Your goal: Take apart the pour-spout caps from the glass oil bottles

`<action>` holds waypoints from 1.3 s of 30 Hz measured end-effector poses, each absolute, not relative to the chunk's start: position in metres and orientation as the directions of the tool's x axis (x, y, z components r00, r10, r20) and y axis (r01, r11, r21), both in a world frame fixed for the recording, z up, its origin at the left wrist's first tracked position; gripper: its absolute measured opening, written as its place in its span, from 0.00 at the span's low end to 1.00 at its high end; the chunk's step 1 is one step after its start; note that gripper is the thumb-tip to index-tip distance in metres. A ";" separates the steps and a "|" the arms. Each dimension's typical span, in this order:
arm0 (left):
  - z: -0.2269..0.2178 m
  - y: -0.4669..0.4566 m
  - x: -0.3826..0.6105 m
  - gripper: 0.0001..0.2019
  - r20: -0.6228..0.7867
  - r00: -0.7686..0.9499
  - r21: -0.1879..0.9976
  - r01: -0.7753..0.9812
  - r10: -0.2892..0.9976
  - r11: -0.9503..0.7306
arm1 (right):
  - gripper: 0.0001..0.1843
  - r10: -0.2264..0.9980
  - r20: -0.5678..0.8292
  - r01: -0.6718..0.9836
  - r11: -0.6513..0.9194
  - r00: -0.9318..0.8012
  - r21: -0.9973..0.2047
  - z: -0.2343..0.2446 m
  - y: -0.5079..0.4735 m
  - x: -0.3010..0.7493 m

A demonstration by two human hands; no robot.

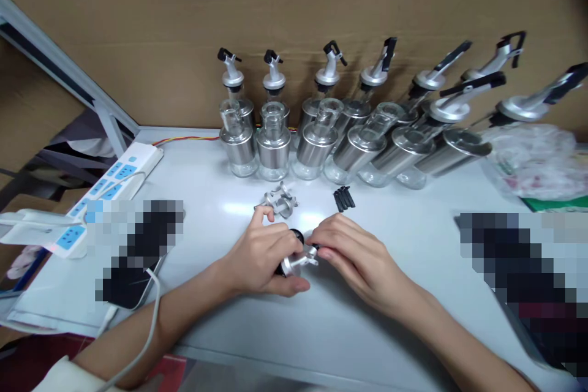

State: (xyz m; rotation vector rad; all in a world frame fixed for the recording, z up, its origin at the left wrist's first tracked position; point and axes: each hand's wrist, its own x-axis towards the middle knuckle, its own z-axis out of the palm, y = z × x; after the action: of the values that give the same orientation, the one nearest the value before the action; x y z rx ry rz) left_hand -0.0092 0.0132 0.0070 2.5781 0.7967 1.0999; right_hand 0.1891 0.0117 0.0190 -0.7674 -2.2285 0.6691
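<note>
My left hand (269, 254) is closed around a silver bottle pourer (294, 263) with a black base, held on its side just above the table. My right hand (351, 254) pinches a small black part (315, 247) at the pourer's spout end; the fingertips hide most of it. Just beyond my left hand lies a little pile of silver pourer tops (282, 202). Several black levers (343, 198) lie side by side beyond my right hand.
Glass bottles with steel sleeves (274, 150) stand in rows at the back, several topped with pourers (328, 67). On the left are a power strip (110, 187) and a cabled phone (142, 257). A dark pixelated device (519, 282) and a plastic bag (537, 156) lie right.
</note>
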 end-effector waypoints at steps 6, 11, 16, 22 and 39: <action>0.005 0.014 -0.008 0.23 0.579 0.626 0.357 0.381 0.522 -0.853 | 0.10 0.734 0.307 0.337 0.586 -0.606 -0.737 0.024 0.004 0.188; 0.004 0.013 -0.006 0.12 0.577 0.641 0.173 0.510 0.506 -0.843 | 0.12 0.725 0.389 0.370 0.647 -0.568 -0.667 0.020 0.004 0.186; 0.011 0.008 -0.004 0.07 0.624 0.584 0.121 0.584 0.519 -0.802 | 0.14 0.694 0.518 0.393 0.715 -0.500 -0.578 0.018 0.005 0.182; 0.011 0.005 -0.004 0.05 0.654 0.532 0.121 0.628 0.538 -0.769 | 0.15 0.731 0.524 0.434 0.682 -0.437 -0.588 0.022 0.003 0.178; 0.014 0.012 -0.008 0.06 0.714 0.461 0.187 0.599 0.526 -0.779 | 0.09 0.996 0.092 0.378 0.080 0.014 -0.922 0.028 0.041 0.233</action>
State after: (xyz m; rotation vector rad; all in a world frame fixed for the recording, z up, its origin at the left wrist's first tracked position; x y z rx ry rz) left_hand -0.0077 0.0123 0.0139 2.7615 1.0662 1.2970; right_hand 0.2327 0.0407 0.0284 -1.4321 -1.5019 0.9116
